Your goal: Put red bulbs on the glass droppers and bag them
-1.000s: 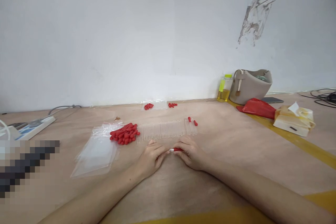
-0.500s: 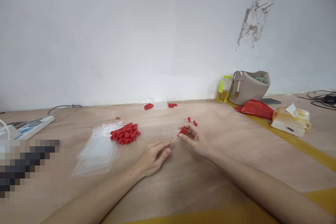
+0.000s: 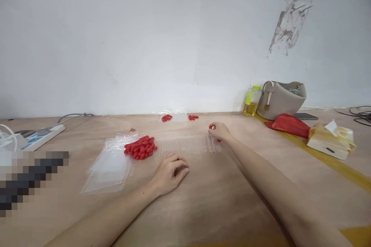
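Observation:
My right hand (image 3: pixel 220 131) pinches the red rubber bulb (image 3: pixel 211 127) of a glass dropper at the right end of a row of thin clear glass tubes (image 3: pixel 182 144). Most of that dropper is hidden by my fingers or too faint to follow. Another red bulb (image 3: pixel 219 140) peeks out below the hand. My left hand (image 3: pixel 171 173) rests on the table in front of the row, fingers loosely curved, thumb apart, with nothing in it. A heap of red rubber bulbs (image 3: pixel 140 147) lies at the left end of the tubes.
Clear plastic bags (image 3: pixel 108 170) lie left of the heap. Small groups of red bulbs (image 3: pixel 167 117) sit near the wall. A power strip (image 3: pixel 43 137) is at far left. A bottle (image 3: pixel 251 102), grey bag (image 3: pixel 281 102), red pouch (image 3: pixel 288 125) and tissue pack (image 3: pixel 330 141) stand at right.
My right hand has moved away and right with the dropper, from in front of the row to its right end. My left hand has let go of the dropper's glass tube and stays put.

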A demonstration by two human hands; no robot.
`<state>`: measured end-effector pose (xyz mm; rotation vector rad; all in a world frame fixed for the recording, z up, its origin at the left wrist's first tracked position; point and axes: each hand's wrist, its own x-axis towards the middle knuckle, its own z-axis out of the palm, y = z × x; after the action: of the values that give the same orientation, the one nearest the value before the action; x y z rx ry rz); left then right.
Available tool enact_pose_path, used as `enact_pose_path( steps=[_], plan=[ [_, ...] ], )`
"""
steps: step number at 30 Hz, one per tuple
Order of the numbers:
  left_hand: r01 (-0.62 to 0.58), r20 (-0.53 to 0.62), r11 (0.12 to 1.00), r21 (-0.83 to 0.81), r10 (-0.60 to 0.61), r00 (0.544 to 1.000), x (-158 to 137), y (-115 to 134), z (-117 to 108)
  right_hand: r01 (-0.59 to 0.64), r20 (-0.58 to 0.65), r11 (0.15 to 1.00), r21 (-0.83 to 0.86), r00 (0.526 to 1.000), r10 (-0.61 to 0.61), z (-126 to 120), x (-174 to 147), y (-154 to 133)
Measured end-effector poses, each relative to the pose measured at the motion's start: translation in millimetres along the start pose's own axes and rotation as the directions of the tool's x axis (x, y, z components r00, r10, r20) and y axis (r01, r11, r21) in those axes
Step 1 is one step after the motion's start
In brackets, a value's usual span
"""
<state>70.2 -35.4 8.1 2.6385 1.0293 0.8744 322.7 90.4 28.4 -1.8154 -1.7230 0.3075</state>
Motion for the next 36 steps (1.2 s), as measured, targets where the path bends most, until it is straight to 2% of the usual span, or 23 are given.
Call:
enact_pose_path(
  steps=[6, 9, 12, 16, 20, 27, 36],
  plan=[
    [0.006, 0.016, 1.000, -0.005, -0.006, 1.000, 0.1, 0.7, -0.9, 0.001, -0.012, 0.988, -0.156, 1.000, -0.003, 12.4, -1.5, -1.3],
    [0.011, 0.018, 1.000, -0.001, -0.011, 1.000, -0.2, 0.4, -1.2, -0.023, -0.028, 0.984, -0.179, 0.999, 0.018, 7.1, -3.5, 3.1],
    [0.010, -0.003, 1.000, 0.016, -0.010, 1.000, -0.3, -0.6, -0.7, -0.106, -0.023, 0.976, -0.190, 0.994, 0.104, -3.3, -4.3, 14.4],
    [0.003, -0.026, 1.000, 0.030, -0.002, 1.000, 0.1, -1.6, 0.1, -0.213, 0.085, 0.957, -0.198, 0.969, 0.233, -14.8, -6.6, 30.6],
    [0.037, -0.067, 0.998, 0.055, -0.033, 0.997, 0.3, -0.7, 0.3, -0.259, 0.161, 0.946, -0.194, 0.943, 0.291, -17.3, -11.7, 32.8],
    [0.071, -0.105, 0.995, 0.066, -0.064, 0.992, 0.1, 0.8, -0.1, -0.262, 0.182, 0.953, -0.153, 0.940, 0.288, -11.6, -9.5, 28.7],
    [0.056, -0.035, 0.996, 0.064, -0.053, 0.998, -0.8, 2.0, -0.3, -0.242, 0.173, 0.970, -0.025, 0.954, 0.243, -9.6, -14.4, 32.2]
  ],
)
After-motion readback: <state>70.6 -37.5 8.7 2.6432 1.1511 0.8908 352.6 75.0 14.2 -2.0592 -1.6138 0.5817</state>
